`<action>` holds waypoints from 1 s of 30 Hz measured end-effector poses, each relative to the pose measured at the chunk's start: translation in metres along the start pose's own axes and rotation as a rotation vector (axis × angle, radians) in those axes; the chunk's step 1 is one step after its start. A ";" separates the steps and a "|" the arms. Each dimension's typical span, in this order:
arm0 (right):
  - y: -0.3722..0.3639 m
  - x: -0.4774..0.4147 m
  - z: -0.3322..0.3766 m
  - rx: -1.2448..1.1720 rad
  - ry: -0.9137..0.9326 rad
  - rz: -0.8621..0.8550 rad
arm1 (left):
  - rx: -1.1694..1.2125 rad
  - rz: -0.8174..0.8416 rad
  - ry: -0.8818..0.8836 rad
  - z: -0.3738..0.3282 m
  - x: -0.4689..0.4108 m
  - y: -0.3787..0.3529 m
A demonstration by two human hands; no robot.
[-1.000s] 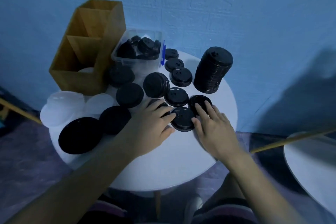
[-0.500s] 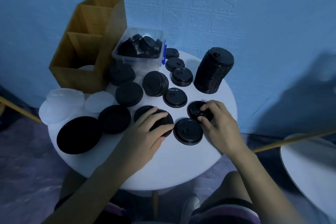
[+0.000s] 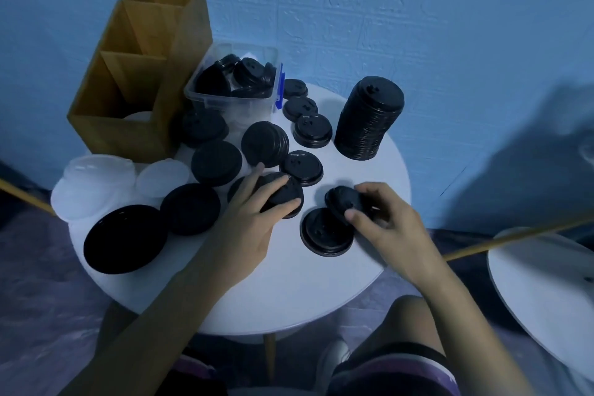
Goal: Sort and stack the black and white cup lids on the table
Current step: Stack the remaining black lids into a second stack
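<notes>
- The right grip [image 3: 385, 222] pinches a small black plastic cup lid [image 3: 340, 199], tilted off the round white tabletop [image 3: 289, 292] — likely lifted for stacking.
- It hangs just over a wider black lid [image 3: 318, 235] near the front edge.
- The left grip [image 3: 254, 222] curls round the central black lid [image 3: 289, 193], probably steadying it as the next pick.
- A tall stack of black lids [image 3: 369, 119] by the far right edge looks its destination — translucent white lids [image 3: 93, 180] sit at the left edge.

A wooden divided box [image 3: 183, 80] stands at the upper left, with a clear plastic bin [image 3: 244, 106] with a blue latch [image 3: 280, 87] just beside it. A blue textured wall [image 3: 418, 10] is behind, and a second white round top [image 3: 546, 283] is at the lower right.
</notes>
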State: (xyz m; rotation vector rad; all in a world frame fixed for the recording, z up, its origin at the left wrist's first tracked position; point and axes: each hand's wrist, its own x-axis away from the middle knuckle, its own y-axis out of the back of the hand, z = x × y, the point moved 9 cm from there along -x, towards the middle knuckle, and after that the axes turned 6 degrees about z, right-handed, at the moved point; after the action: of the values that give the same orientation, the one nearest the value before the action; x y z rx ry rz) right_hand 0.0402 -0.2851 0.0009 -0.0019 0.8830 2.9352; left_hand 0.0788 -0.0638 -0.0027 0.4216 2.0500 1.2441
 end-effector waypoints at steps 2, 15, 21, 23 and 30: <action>-0.009 0.013 0.000 0.080 0.025 0.033 | 0.004 -0.045 -0.009 -0.005 0.002 0.009; -0.034 0.033 0.007 -0.061 0.066 0.107 | 0.093 0.124 0.178 -0.025 0.054 -0.002; -0.036 0.037 0.008 0.148 0.130 0.133 | 0.099 0.112 0.215 -0.026 0.043 -0.003; -0.046 0.037 0.011 0.150 0.133 0.190 | 0.122 0.104 0.227 -0.022 0.046 -0.002; -0.068 0.032 0.022 0.229 0.181 0.276 | 0.199 0.133 0.258 -0.008 0.050 0.001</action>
State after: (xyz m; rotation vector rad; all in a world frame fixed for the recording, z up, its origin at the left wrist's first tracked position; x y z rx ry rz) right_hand 0.0133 -0.2136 -0.0191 -0.1453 1.3426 3.0998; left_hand 0.0382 -0.0389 -0.0192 0.5186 2.4117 1.2287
